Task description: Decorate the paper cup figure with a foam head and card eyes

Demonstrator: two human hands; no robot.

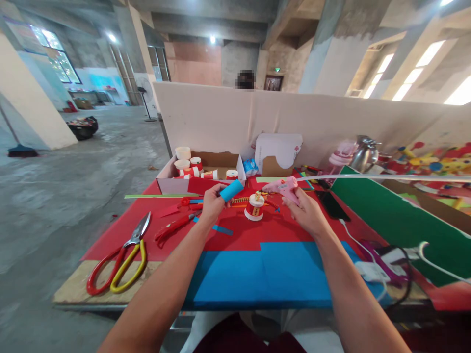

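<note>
My left hand (213, 201) is closed around a blue paper tube (231, 190), tilted up to the right. In my right hand (305, 211) is a pink glue gun (282, 188), its nozzle pointing left. Just below the nozzle a red-and-white paper cup figure (254, 208) stands upright on the red sheet, with a gold coil on top and spring-like folded paper strips at its sides. Whether the nozzle touches the coil, I cannot tell. Red-handled pliers (176, 228) and a blue paper strip (222, 230) lie below my left hand.
Big scissors (128, 255) with red and yellow handles lie at the front left. A cardboard box (169, 185) of paper cups stands behind. A phone (332, 205), a power strip (390, 264) with cables and a green board (405, 220) are on the right. A white partition (213, 117) closes off the back.
</note>
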